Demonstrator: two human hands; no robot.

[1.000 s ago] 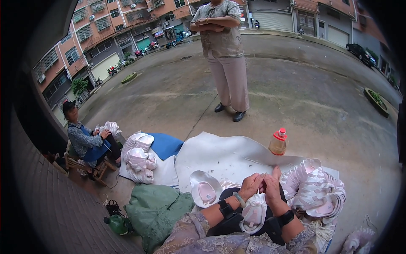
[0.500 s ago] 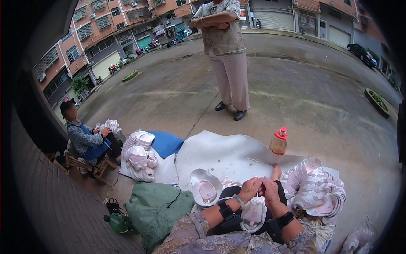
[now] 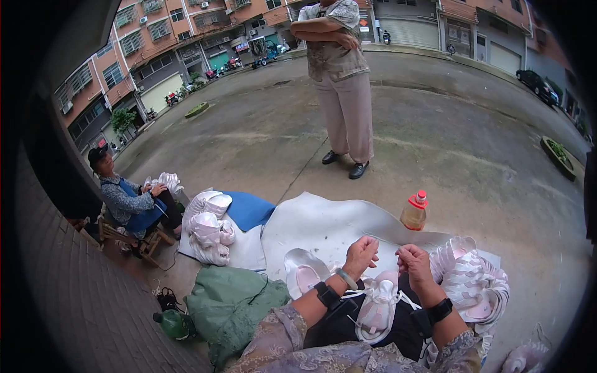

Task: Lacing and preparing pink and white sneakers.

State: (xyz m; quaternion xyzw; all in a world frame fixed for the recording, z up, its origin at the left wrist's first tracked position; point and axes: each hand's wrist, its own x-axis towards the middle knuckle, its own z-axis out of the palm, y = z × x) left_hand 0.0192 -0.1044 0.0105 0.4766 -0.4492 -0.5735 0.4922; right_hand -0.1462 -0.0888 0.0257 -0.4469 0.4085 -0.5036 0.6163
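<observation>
- The left hand (image 3: 362,256) is raised above the lap, palm inward, its fingers curled with the thumb near them; I cannot tell whether they pinch anything.
- The right hand (image 3: 415,264) is raised beside it, fingers bent toward the thumb; whether they grip a lace end is too small to tell.
- The two hands are apart, with a narrow gap between them.
- The shoe (image 3: 377,308), pale pink and white, lies on the dark-clad lap, below and between the hands.
- White laces (image 3: 407,300) spread from the shoe to both sides.
- A bangle (image 3: 347,280) circles the left wrist; each forearm wears a dark strap.
- A loose upper (image 3: 306,273) lies just left of the left forearm.
- A pile (image 3: 476,280) of uppers stands near the right hand.
- Beyond the hands is a white sheet (image 3: 311,214); a red-capped bottle (image 3: 414,214) stands by its far edge.
- A green sack (image 3: 236,308) lies to the left.
- One person (image 3: 341,74) stands ahead, arms folded; another (image 3: 127,202) sits at left.
</observation>
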